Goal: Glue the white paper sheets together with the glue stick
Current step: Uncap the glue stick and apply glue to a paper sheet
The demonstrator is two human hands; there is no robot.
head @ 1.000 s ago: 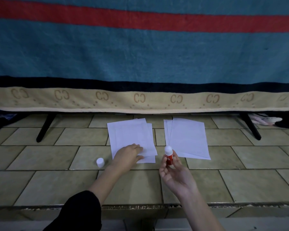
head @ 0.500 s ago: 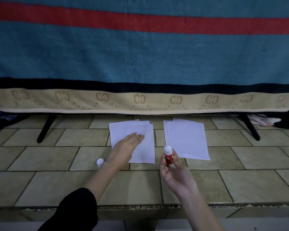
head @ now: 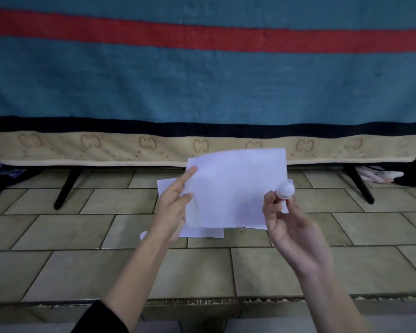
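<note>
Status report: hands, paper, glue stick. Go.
Left hand holds one white sheet lifted off the floor stack. Right hand grips uncapped glue stick. Nothing blocking.

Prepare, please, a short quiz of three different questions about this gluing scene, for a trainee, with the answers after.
1. True or false: the left hand holds a white paper sheet lifted off the tiled floor.
2. What does the right hand hold? A) scissors B) the glue stick C) a pen
3. Fill in: the small white cap lies on the floor, beside the ______ forearm.

Key
1. True; more sheets lie on the floor under it.
2. B; its white tip points up, toward the camera.
3. left
</note>
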